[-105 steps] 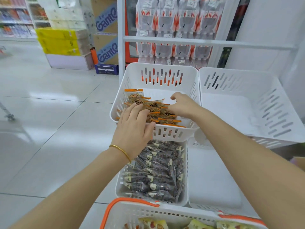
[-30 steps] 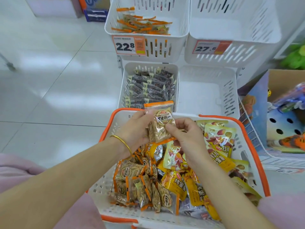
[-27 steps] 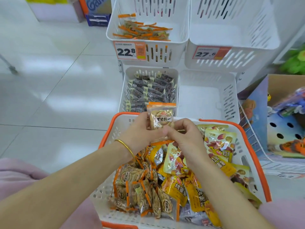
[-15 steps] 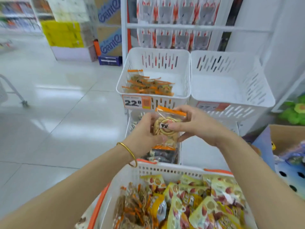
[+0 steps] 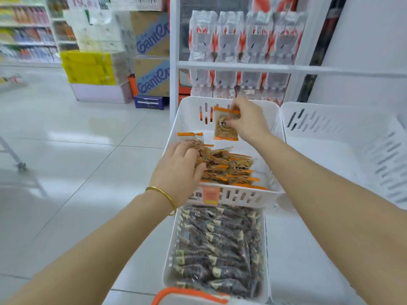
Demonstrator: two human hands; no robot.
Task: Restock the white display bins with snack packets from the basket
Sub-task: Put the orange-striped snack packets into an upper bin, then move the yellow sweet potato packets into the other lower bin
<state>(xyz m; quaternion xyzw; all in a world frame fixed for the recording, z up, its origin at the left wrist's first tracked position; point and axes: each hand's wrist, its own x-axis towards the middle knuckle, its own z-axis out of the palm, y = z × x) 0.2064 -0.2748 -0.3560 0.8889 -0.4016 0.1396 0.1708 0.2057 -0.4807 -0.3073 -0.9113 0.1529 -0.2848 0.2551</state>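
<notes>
Over the upper left white slotted plastic display bin (image 5: 273,119), right hand (image 5: 250,123) pinching a clear snack packet with orange end strips (image 5: 225,126) between thumb and fingers, packet hanging upright above the bin's bare back floor. Just in front, left hand (image 5: 178,170) lying palm down on the heap of matching orange-edged packets (image 5: 231,168) at the bin's front, fingers curled loosely into the pile, not visibly gripping any one packet; thin gold bangle (image 5: 164,194) around the wrist. On the bin's front wall, an orange and white price label (image 5: 208,194), partly hidden behind the left hand. Directly below, a lower white bin (image 5: 266,249) packed with dark packets bearing small cream labels (image 5: 218,249). To the right, a second upper white bin (image 5: 343,137) showing only its bare floor. At the bottom edge, only the orange rim of the white basket (image 5: 189,293) in view, contents out of sight. Behind the bins, a white shelf rail (image 5: 286,68) fronting rows of white and red packages (image 5: 242,40). Further left, stacked brown cardboard boxes with blue lettering (image 5: 152,62) and yellow cartons (image 5: 88,67) on the glossy tiled floor (image 5: 66,150).
</notes>
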